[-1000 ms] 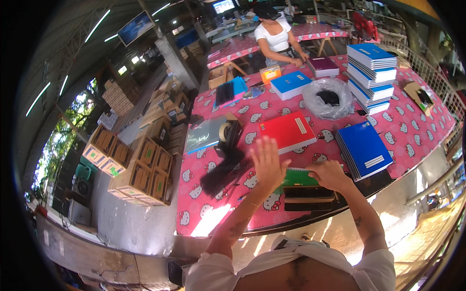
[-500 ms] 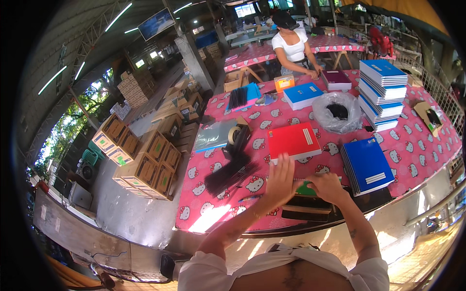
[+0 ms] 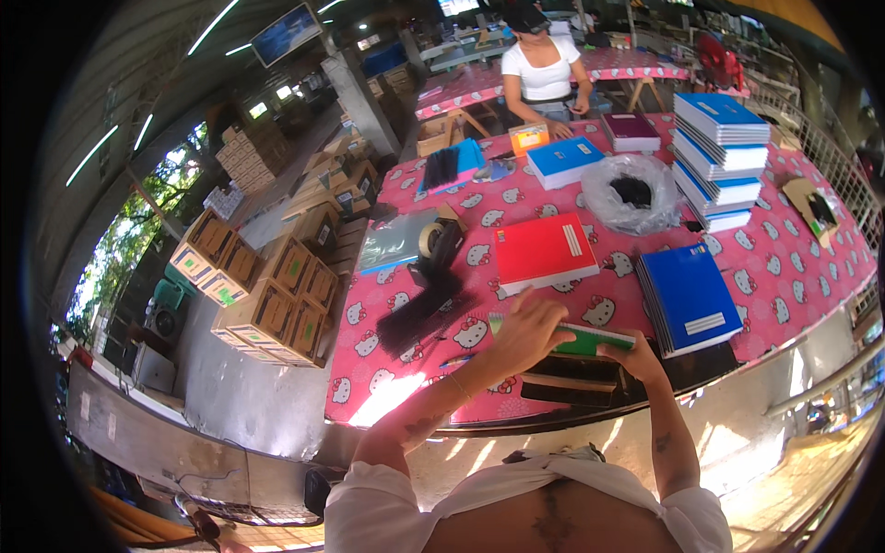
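Note:
My left hand (image 3: 527, 330) lies flat on the left end of a green notebook (image 3: 590, 339). My right hand (image 3: 630, 353) grips the same notebook at its right edge. The notebook sits on a small stack of dark books (image 3: 576, 378) at the near edge of the pink patterned table (image 3: 784, 258). A red notebook stack (image 3: 544, 252) lies just beyond my left hand. To the right of my right hand rests a blue notebook stack (image 3: 690, 297).
A tall pile of blue notebooks (image 3: 721, 157), a clear plastic bag (image 3: 633, 194), a tape roll (image 3: 430, 240) and black strips (image 3: 419, 309) lie on the table. A person in a white top (image 3: 542, 69) works at the far side. Cardboard boxes (image 3: 267, 295) are stacked on the left.
My left hand has come down from a raised, spread position onto the green notebook. My right hand has stayed at the notebook's right edge.

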A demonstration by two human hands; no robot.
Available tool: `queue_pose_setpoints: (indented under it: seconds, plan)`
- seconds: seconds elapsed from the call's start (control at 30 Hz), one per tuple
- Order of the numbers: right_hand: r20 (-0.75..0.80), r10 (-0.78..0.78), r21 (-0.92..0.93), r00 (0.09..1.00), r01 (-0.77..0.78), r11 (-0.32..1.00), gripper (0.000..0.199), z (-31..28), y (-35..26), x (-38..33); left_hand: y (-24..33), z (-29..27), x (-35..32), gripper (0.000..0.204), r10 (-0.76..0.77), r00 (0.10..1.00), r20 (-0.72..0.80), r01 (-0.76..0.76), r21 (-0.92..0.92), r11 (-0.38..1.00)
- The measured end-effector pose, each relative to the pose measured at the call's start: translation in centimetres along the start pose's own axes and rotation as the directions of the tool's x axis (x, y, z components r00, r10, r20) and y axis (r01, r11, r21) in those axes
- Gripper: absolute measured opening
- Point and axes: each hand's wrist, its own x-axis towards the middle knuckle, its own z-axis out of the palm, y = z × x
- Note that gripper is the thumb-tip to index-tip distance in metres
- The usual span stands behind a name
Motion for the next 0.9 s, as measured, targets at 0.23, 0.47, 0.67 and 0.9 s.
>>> queue_pose_setpoints:
  seconds: [0.23,0.47,0.67,0.9]
  plan:
    - [-0.069,-0.039,-0.108,0.997,0.032,0.994,0.033,1.2,-1.2,0.8,0.6,8.2,-3.4,0.088,-0.063,0.996,-0.063,0.075,0.208,0.975]
    - [-0.067,-0.043,-0.060,0.997,0.039,0.997,0.036,2.1,-0.9,0.3,0.3,8.5,-2.8,0.088,0.042,0.986,-0.159,0.011,0.317,0.948]
    - [-0.036,-0.014,-0.015,0.999,0.013,1.000,0.041,1.8,0.6,0.4,-0.3,5.1,2.0,0.090,0.125,0.962,-0.243,-0.033,0.350,0.936]
    - [-0.069,-0.018,-0.110,0.997,0.010,0.994,0.042,3.3,-0.8,0.1,-0.7,3.3,5.0,0.091,0.097,0.922,-0.374,0.027,0.314,0.949]
